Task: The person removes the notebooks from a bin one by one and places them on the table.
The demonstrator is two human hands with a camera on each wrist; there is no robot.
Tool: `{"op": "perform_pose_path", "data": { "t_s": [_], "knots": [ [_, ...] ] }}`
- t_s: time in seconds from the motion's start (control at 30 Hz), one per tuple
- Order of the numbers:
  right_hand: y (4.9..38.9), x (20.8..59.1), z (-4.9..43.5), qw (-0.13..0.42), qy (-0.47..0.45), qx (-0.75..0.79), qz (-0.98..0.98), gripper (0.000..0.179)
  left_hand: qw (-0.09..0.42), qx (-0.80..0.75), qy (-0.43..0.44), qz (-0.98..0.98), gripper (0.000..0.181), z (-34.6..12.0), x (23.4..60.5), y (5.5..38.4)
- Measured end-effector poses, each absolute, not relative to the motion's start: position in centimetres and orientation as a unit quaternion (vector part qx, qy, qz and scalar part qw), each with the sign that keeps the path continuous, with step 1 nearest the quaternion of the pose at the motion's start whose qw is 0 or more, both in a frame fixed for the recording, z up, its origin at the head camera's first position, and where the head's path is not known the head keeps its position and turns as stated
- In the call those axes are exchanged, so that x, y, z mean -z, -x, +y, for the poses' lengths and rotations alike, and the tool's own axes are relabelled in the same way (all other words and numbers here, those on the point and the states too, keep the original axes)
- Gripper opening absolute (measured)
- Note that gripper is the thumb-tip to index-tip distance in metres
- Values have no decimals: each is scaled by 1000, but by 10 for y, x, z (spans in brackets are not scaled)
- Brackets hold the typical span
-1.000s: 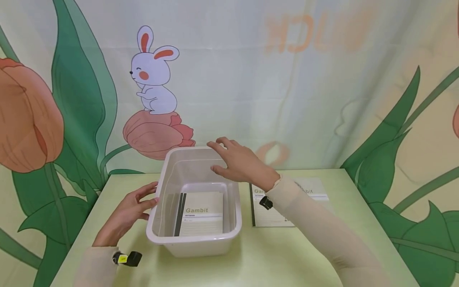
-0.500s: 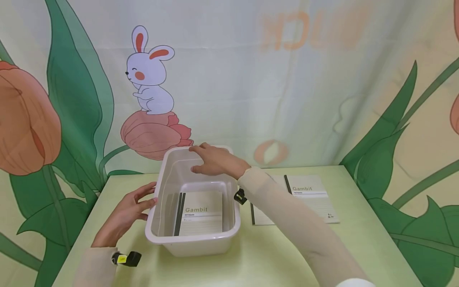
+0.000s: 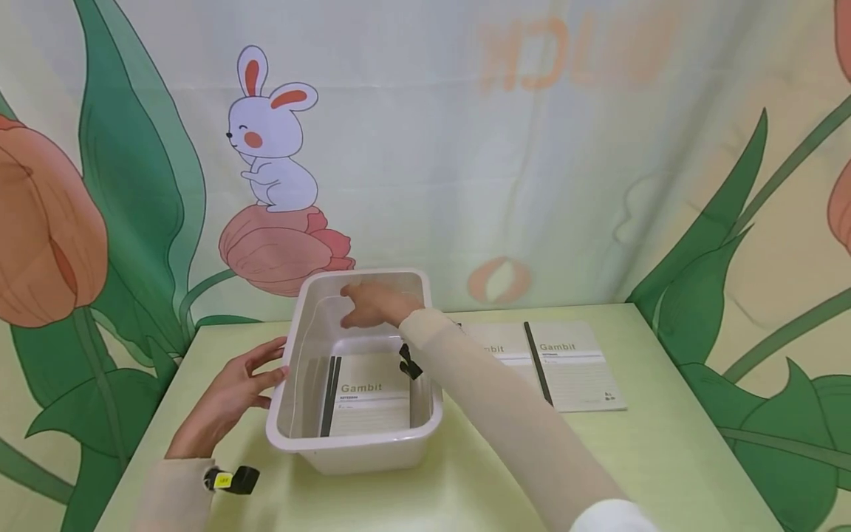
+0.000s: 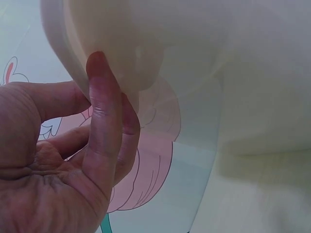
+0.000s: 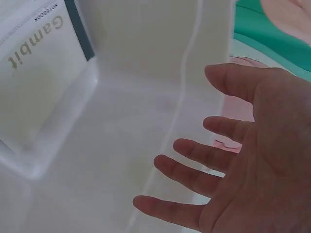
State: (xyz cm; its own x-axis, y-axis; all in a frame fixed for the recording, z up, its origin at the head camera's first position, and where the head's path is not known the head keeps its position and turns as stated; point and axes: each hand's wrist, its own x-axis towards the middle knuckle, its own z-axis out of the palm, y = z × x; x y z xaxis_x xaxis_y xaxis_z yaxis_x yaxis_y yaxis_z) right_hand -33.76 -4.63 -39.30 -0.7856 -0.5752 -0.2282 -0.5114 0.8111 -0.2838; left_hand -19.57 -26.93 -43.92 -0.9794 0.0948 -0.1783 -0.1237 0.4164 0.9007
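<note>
A white plastic bin [image 3: 362, 452] stands on the table, with notebooks [image 3: 372, 395] marked Gambit lying in its near part. At the bin's left rim my left hand [image 3: 229, 395] pinches the lip with bent fingers. In the left wrist view that hand [image 4: 73, 145] has one fingertip against the outer wall below the lip. My right hand [image 3: 379, 303] hangs over the far part of the bin, holding nothing. Seen from the right wrist, the right hand's fingers [image 5: 189, 182] are spread and apart from one another. Its sleeve crosses the bin's right rim.
To the right of the bin lie more Gambit notebooks, one fully visible [image 3: 577, 367] and another [image 3: 508, 347] partly behind the right sleeve. A printed curtain [image 3: 399, 162] with a rabbit and tulips hangs behind the pale green table [image 3: 671, 443].
My right hand has moved left and lower, from the bin's far right corner to over its inside. The left hand keeps its place at the rim. More of the right-hand notebook shows.
</note>
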Motion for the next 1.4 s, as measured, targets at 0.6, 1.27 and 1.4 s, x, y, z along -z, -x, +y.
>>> {"op": "perform_pose_path", "data": {
  "t_s": [0.6, 1.27, 1.4],
  "knots": [
    [323, 440, -71, 214, 225, 75, 947, 65, 103, -538, 16, 837, 73, -268, 435, 195],
    [313, 465, -70, 276, 172, 20, 946, 53, 100, -545, 11, 833, 72, -269, 436, 193],
    [312, 463, -73, 246, 165, 17, 955, 41, 102, -547, 11, 831, 70, -269, 437, 194]
  ]
}}
